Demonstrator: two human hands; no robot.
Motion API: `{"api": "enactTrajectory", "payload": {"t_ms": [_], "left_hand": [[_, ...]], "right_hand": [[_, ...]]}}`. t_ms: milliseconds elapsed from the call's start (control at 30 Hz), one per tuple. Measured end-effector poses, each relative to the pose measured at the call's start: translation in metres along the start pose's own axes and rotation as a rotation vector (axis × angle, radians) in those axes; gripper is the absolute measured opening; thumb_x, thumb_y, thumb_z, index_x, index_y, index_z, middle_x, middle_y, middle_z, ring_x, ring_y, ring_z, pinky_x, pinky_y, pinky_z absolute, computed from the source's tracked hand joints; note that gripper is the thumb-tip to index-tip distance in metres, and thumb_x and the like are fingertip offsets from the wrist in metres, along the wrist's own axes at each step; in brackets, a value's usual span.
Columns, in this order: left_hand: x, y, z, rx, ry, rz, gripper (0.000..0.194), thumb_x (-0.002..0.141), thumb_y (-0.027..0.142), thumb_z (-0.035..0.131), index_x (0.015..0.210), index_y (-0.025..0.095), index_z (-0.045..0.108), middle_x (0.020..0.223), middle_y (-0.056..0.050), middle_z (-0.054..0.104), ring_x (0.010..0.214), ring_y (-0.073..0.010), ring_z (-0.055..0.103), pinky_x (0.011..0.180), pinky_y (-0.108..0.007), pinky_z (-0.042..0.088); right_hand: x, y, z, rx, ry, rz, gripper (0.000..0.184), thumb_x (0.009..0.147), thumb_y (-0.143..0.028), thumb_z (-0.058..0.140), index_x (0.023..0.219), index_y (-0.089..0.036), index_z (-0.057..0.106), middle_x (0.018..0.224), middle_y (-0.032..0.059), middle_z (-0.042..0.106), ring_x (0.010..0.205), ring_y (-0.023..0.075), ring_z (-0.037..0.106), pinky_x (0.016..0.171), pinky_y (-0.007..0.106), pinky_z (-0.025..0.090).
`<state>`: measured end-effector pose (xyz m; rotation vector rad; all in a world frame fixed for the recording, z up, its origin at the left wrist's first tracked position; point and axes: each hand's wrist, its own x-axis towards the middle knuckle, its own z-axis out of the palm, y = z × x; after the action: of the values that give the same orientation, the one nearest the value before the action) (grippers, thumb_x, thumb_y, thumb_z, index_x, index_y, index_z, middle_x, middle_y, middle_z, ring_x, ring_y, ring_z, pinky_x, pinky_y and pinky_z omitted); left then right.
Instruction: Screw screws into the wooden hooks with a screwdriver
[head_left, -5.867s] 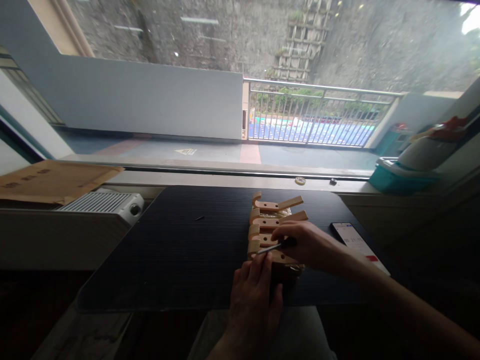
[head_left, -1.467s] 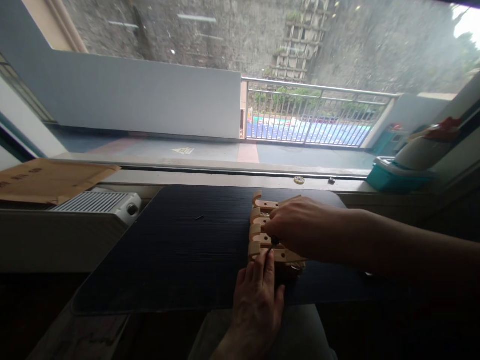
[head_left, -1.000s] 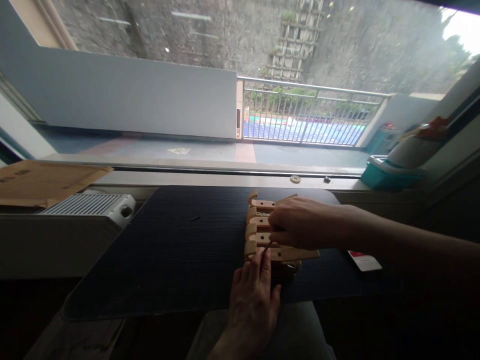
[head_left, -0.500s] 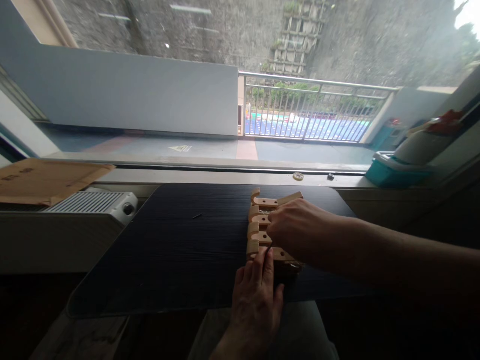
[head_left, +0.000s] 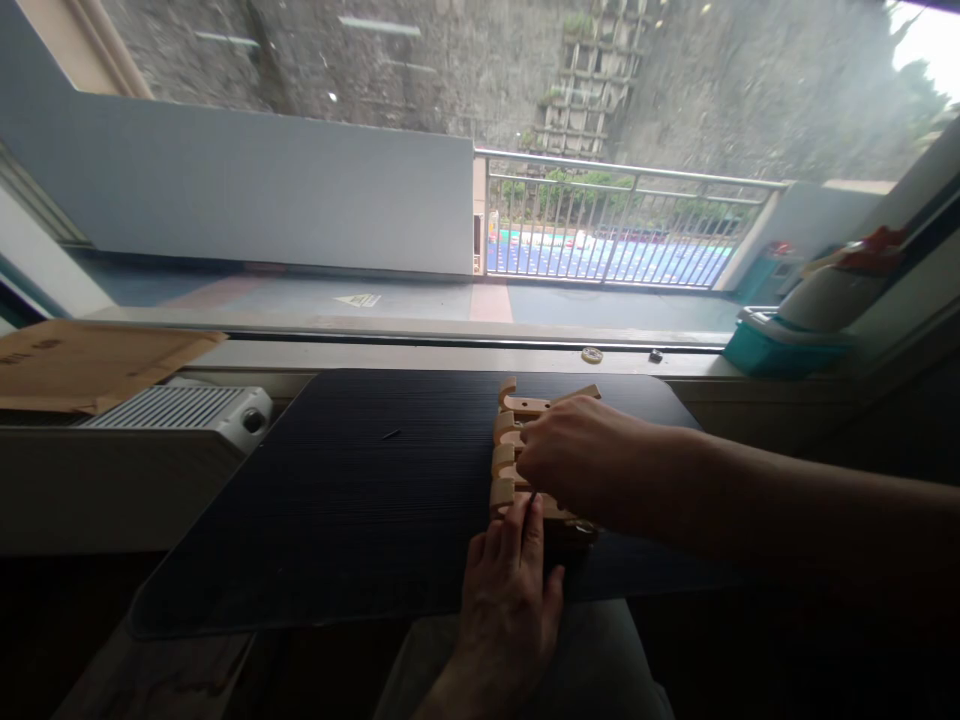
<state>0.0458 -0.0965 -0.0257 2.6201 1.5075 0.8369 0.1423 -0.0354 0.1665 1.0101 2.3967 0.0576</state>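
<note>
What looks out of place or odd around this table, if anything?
A thin dark piece lies by itself on the black table, apart from the row of wooden hooks. Also, the slat at the row's far end slants off its hook's line, though that may be its design. I see no spill or damage.

Beneath my right hand (head_left: 570,452), the wooden hooks (head_left: 503,493) are pale tan with dark holes; the screwdriver (head_left: 532,498) between it and my left hand (head_left: 510,595) looks dark. Around them the table (head_left: 337,520) is black, finely streaked. Left of my hands, a thin rod (head_left: 391,434) is blackish; farther left, the radiator (head_left: 180,408) is white with dark slots, the envelope (head_left: 105,362) brown. Right, beyond my hands, the box (head_left: 784,347) is teal.
</note>
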Motion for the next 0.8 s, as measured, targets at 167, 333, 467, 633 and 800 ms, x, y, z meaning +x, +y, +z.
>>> {"api": "enactTrajectory", "payload": {"t_ms": [167,333,467,633,800], "left_hand": [[-0.001,0.0,0.0,0.012,-0.007,0.007,0.047,0.083,0.024,0.049,0.128,0.01,0.046,0.125,-0.017,0.05,0.108,-0.0273,0.051,0.086,-0.041,0.046],[0.0,-0.001,0.0,-0.009,-0.015,0.023,0.056,0.083,0.023,0.049,0.136,0.009,0.036,0.135,-0.017,0.043,0.11,-0.0261,0.05,0.088,-0.04,0.045],[0.001,-0.001,-0.002,-0.01,-0.013,0.008,0.055,0.083,0.023,0.048,0.135,0.011,0.037,0.133,-0.015,0.045,0.109,-0.0265,0.051,0.087,-0.04,0.046],[0.001,0.0,-0.002,0.001,-0.006,0.018,0.054,0.083,0.023,0.049,0.133,0.009,0.039,0.133,-0.016,0.046,0.11,-0.0267,0.051,0.087,-0.04,0.046],[0.0,-0.001,0.002,-0.003,0.015,0.025,0.051,0.083,0.023,0.048,0.132,0.01,0.04,0.132,-0.017,0.046,0.111,-0.0264,0.05,0.087,-0.04,0.046]], "right_hand": [[0.001,0.005,0.01,-0.001,0.057,0.023,0.014,0.073,-0.003,0.054,0.073,-0.012,0.065,0.07,0.0053,0.063,0.063,0.0141,0.056,0.051,0.026,0.029],[-0.002,0.018,0.02,0.128,0.165,0.046,0.011,0.077,-0.014,0.053,0.075,-0.014,0.064,0.063,0.0039,0.059,0.06,0.0123,0.053,0.049,0.025,0.027],[-0.004,0.018,0.018,0.174,0.185,0.078,0.012,0.077,-0.019,0.053,0.075,-0.015,0.064,0.065,0.004,0.06,0.058,0.0121,0.051,0.049,0.025,0.027],[-0.009,0.012,0.008,0.115,0.105,0.003,0.01,0.071,-0.01,0.058,0.076,-0.014,0.065,0.075,0.0051,0.062,0.064,0.0135,0.053,0.051,0.026,0.03],[-0.005,0.013,0.014,0.091,0.156,-0.104,0.009,0.071,-0.009,0.058,0.074,-0.013,0.066,0.076,0.0056,0.063,0.067,0.0141,0.054,0.057,0.027,0.032]]}}
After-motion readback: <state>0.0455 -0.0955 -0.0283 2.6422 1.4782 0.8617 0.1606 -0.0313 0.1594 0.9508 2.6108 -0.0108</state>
